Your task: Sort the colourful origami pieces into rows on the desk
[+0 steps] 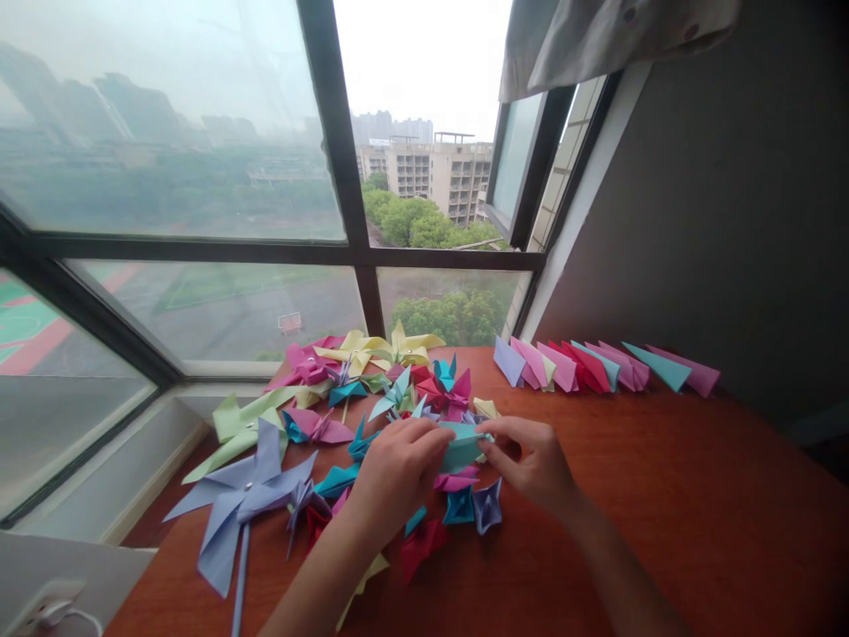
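Note:
A folded piece of light turquoise paper (462, 449) is held up over the middle of the table between my two hands. My left hand (409, 462) is closed on its left side, with the fingertips along the top. The thumb and fingers of my right hand (527, 456) pinch its right edge. Below and around the paper lie several small folded paper pieces, among them a blue one (458, 506), a purple one (488, 506) and a red one (423, 548). My left forearm covers part of this pile.
Paper pinwheels lie to the left, including a lavender one (248, 491) on a stick and a green one (248, 426). Yellow pinwheels (359, 353) sit near the window. A row of folded paper planes (584, 367) stands at the back right of the brown table (663, 495).

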{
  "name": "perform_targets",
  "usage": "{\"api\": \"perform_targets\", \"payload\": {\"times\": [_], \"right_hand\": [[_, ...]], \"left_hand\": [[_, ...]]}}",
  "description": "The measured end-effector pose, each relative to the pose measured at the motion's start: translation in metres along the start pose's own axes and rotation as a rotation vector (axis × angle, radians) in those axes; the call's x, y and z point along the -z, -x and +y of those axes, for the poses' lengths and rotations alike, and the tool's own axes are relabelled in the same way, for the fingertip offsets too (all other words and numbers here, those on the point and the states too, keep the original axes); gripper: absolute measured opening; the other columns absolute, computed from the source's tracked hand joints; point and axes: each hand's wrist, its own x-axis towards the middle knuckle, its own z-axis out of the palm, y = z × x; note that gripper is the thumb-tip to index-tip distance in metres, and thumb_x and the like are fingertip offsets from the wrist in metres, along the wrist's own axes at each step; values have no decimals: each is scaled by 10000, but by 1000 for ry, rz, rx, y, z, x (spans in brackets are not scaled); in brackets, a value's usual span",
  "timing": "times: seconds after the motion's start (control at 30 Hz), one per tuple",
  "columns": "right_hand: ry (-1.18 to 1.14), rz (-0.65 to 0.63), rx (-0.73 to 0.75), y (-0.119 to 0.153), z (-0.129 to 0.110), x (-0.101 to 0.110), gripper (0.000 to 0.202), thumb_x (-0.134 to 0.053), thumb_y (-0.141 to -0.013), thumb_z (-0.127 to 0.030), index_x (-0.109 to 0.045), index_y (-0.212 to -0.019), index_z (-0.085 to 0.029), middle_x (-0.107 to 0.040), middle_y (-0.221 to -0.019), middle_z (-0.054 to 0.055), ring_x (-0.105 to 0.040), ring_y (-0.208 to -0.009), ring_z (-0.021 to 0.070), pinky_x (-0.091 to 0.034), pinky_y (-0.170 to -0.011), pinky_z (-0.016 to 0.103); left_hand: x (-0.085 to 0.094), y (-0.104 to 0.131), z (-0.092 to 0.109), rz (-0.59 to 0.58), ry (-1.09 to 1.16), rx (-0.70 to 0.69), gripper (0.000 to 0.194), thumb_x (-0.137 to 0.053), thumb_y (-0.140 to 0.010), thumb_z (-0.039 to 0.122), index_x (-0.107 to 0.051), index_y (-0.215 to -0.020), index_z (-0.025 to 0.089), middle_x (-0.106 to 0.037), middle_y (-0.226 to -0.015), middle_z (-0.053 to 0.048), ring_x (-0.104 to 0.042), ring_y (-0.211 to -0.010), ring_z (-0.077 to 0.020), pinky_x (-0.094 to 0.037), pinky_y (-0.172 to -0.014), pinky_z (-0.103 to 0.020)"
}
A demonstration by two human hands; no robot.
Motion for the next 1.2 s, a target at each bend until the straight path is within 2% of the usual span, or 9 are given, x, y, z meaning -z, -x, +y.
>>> {"api": "perform_targets", "payload": {"times": [0.1,0.2,0.3,0.47,0.73,0.93,1.07,1.2], "right_hand": [[33,-2,31,-1,1,-2,176,-617,-891,-304,-736,-899,-175,-671,-702,29,-562,-586,124,-436,-560,234],[49,19,32,-2,1,-2,195,-611,-891,-317,-745,-870,-178,-688,-712,40,-579,-590,136,-456,-571,244],[48,63,10,-3,2,0,200,-619,-884,-331,-754,-855,-186,-676,-683,33,-581,-586,144,-465,-570,252],[54,183,-40,-4,6,1,200,-624,-884,-351,-752,-860,-199,-692,-733,37,-586,-611,151,-476,-581,268],[36,231,-37,-4,9,4,176,-634,-886,-326,-747,-866,-192,-654,-683,12,-544,-582,130,-442,-554,252],[7,235,-29,-5,7,6,181,-639,-884,-326,-745,-847,-184,-633,-662,11,-527,-574,125,-434,-544,250],[3,233,-23,-5,7,6,181,-644,-878,-333,-746,-839,-188,-652,-681,18,-536,-582,131,-442,-548,255],[-10,236,-32,-5,7,6,179,-644,-881,-337,-744,-847,-193,-663,-699,21,-539,-589,131,-444,-548,253]], "left_hand": [[1,0,1,41,28,-17,177,-501,-955,185,-669,-1002,215,-706,-894,-49,-648,-824,-208,-488,-758,-337],[3,-1,-1,132,76,21,153,-551,-924,169,-681,-983,224,-693,-1014,-65,-633,-930,-220,-496,-821,-359],[5,-1,-7,226,163,137,156,-588,-891,146,-706,-939,234,-660,-1142,-78,-620,-1037,-233,-501,-881,-381],[8,-3,-20,314,466,321,95,-630,-888,237,-720,-892,211,-679,-1074,-80,-651,-1016,-218,-549,-845,-338],[9,-1,-27,294,645,410,136,-660,-873,300,-739,-931,205,-658,-1140,-84,-639,-1087,-223,-572,-844,-313],[13,-4,-26,313,770,479,187,-690,-844,329,-738,-928,168,-696,-1090,-98,-676,-995,-222,-572,-781,-280],[16,-3,-26,297,848,591,275,-726,-806,373,-735,-979,159,-747,-924,-76,-701,-790,-196,-565,-651,-254],[19,-2,-28,259,835,620,280,-747,-775,398,-754,-903,149,-739,-783,-56,-670,-653,-166,-536,-557,-232]]}}
